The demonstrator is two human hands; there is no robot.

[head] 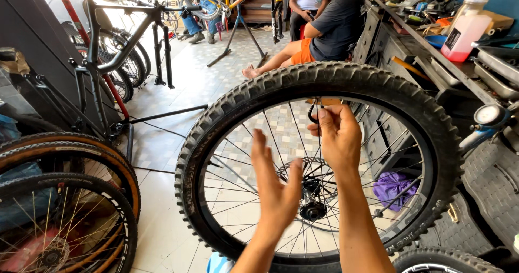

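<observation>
A knobbly black bicycle wheel (324,159) stands upright in the centre of the view, just beside a cluttered worktop (432,51) on the right. The right hand (339,138) is raised inside the rim near the top, its grip pinched shut on a small dark valve (313,113). The left hand (275,189) is open and flat, fingers straight, holding nothing, in front of the spokes near the hub (312,197). Other wheels (65,208) lean at lower left. A person (330,24) sits behind.
</observation>
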